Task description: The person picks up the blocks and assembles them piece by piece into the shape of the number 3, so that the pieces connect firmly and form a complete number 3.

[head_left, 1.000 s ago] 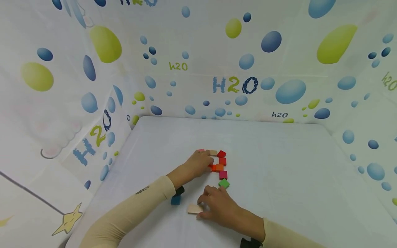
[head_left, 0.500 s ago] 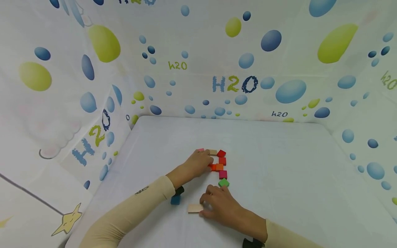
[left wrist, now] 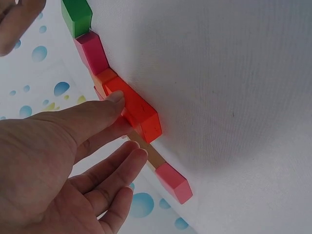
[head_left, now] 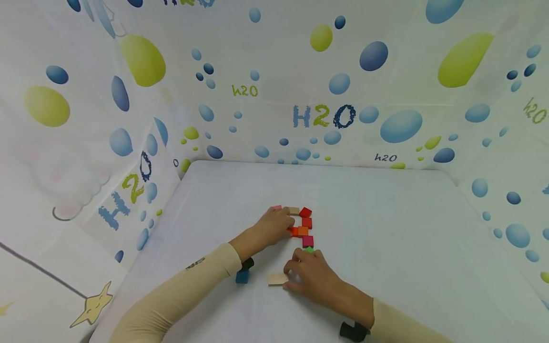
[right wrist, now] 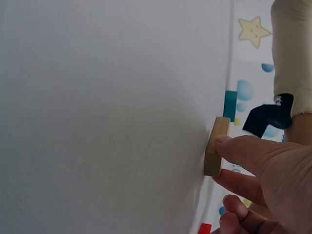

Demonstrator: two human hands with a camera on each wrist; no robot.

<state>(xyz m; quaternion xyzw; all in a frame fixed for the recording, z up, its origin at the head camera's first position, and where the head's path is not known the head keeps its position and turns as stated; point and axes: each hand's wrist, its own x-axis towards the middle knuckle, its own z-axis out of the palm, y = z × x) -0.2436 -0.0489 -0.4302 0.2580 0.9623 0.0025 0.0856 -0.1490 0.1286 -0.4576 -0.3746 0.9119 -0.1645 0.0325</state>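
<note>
My left hand (head_left: 273, 226) rests at the row of coloured blocks, thumb and forefinger pinching an orange-red block (left wrist: 139, 109); its other fingers hang loosely beside a wooden block (left wrist: 148, 148) and a pink one (left wrist: 174, 183). Between the thumb and fingers of my right hand (head_left: 315, 277) is the end of a flat wooden block (head_left: 277, 279), lying on the table left of that hand. Just beyond the right knuckles a green block (head_left: 310, 249) shows partly, touching or nearly touching a crimson block (head_left: 308, 241).
A blue block (head_left: 242, 277) lies near the left wrist. Red blocks (head_left: 307, 223) and an orange block (head_left: 302, 231) form part of the row on the white table (head_left: 386, 228). A patterned sheet (head_left: 279, 119) hangs behind and at the sides.
My right hand has moved away from me and slightly right, bringing the wooden block nearer the row; it now covers part of the green block. The left hand has stayed in place.
</note>
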